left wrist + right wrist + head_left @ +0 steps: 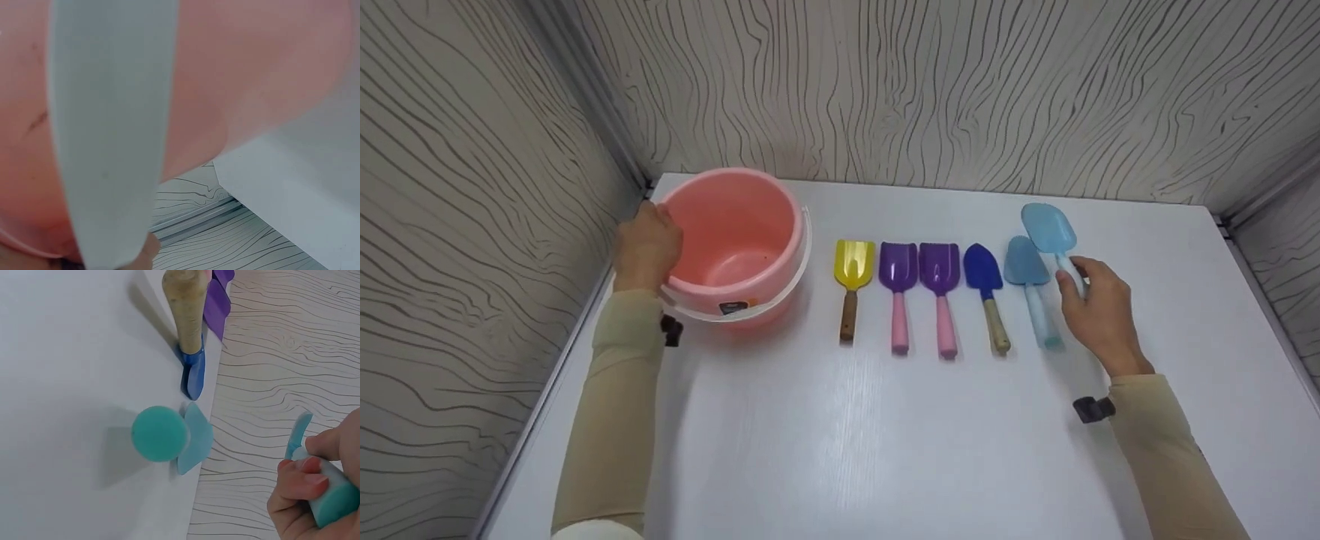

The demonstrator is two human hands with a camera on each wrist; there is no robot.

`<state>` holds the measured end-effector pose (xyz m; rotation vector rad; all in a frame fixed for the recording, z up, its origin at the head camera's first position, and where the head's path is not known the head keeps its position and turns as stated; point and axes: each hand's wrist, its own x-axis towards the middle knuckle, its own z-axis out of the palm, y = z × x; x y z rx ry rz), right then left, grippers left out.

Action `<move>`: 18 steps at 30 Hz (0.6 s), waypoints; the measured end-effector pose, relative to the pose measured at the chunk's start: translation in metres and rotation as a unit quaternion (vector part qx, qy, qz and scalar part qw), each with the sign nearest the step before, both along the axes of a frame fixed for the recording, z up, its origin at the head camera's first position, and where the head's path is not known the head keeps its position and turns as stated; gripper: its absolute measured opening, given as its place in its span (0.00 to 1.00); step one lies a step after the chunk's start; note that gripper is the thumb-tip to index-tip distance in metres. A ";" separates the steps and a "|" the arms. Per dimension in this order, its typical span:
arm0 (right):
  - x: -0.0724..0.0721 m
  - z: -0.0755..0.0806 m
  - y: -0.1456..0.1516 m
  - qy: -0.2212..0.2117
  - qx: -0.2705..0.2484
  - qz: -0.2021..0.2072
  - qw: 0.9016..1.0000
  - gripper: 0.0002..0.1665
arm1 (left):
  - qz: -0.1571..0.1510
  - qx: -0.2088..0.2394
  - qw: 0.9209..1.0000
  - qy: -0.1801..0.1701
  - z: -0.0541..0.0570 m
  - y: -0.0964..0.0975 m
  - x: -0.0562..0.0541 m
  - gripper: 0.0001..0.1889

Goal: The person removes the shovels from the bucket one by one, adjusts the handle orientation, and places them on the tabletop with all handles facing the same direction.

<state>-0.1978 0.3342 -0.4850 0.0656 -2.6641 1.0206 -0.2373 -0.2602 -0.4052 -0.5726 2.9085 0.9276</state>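
A pink bucket (780, 300) stands at the table's back left, its white handle (112, 135) hanging down along the near side. My left hand (649, 244) grips the bucket's left rim; in the left wrist view the bucket wall hides most of that hand. On the right, my right hand (1099, 307) holds a light blue trowel (1048, 227) by its pale handle, fingers curled round it in the right wrist view. The held trowel's blade overlaps a second light blue trowel (1039, 311) lying on the table. A dark blue trowel (983, 268) with a wooden handle lies beside that one.
Between bucket and trowels lie a yellow scoop (854, 262) with a brown handle and two purple scoops with pink handles, one purple scoop (898, 266) next to the other (940, 268). Wood-grain panels (885, 90) rise behind and at both sides of the white table (840, 450).
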 end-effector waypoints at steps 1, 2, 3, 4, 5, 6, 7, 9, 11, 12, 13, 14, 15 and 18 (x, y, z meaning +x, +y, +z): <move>0.001 -0.002 0.002 0.000 -0.001 -0.003 1.000 0.25 | -0.003 -0.009 1.000 0.005 0.000 0.000 0.000 0.32; 0.002 -0.003 0.004 0.000 -0.002 -0.006 1.000 0.25 | -0.006 -0.015 1.000 0.010 0.000 -0.001 0.000 0.33; 0.003 -0.005 0.005 0.001 -0.003 -0.008 1.000 0.25 | -0.007 -0.019 1.000 0.013 0.000 -0.001 0.000 0.33; 0.003 -0.006 0.006 0.001 -0.005 -0.009 1.000 0.25 | -0.007 -0.020 1.000 0.014 0.000 -0.001 -0.001 0.32; 0.004 -0.008 0.008 0.001 -0.006 -0.011 1.000 0.25 | -0.008 -0.023 1.000 0.016 0.001 -0.001 -0.001 0.32; 0.004 -0.010 0.009 -0.002 -0.006 -0.013 1.000 0.25 | -0.007 -0.022 1.000 0.016 0.001 -0.001 -0.001 0.32; 0.004 -0.012 0.010 -0.006 -0.006 -0.016 1.000 0.25 | -0.005 -0.020 1.000 0.015 0.001 -0.001 0.000 0.32; 0.005 -0.017 0.013 -0.015 -0.007 -0.021 1.000 0.25 | -0.002 -0.017 1.000 0.010 0.000 -0.001 0.000 0.32; 0.005 -0.020 0.016 -0.027 -0.008 -0.026 0.999 0.26 | -0.001 -0.013 1.000 0.007 0.000 -0.001 0.001 0.33; 0.005 -0.022 0.018 -0.033 -0.009 -0.028 0.999 0.26 | 0.000 -0.011 1.000 0.006 -0.001 0.000 0.001 0.33; 0.005 -0.024 0.019 -0.040 -0.010 -0.029 0.999 0.27 | 0.000 -0.009 1.000 0.006 -0.001 0.000 0.001 0.33; 0.006 -0.025 0.021 -0.047 -0.011 -0.031 0.998 0.27 | 0.000 -0.008 1.000 0.007 -0.001 0.000 0.001 0.33; 0.006 -0.027 0.023 -0.051 -0.011 -0.033 0.998 0.28 | -0.001 -0.006 1.000 0.008 -0.001 0.001 0.001 0.33; 0.007 -0.032 0.027 -0.061 -0.014 -0.038 0.997 0.28 | -0.002 -0.001 1.000 0.006 -0.002 0.001 0.000 0.33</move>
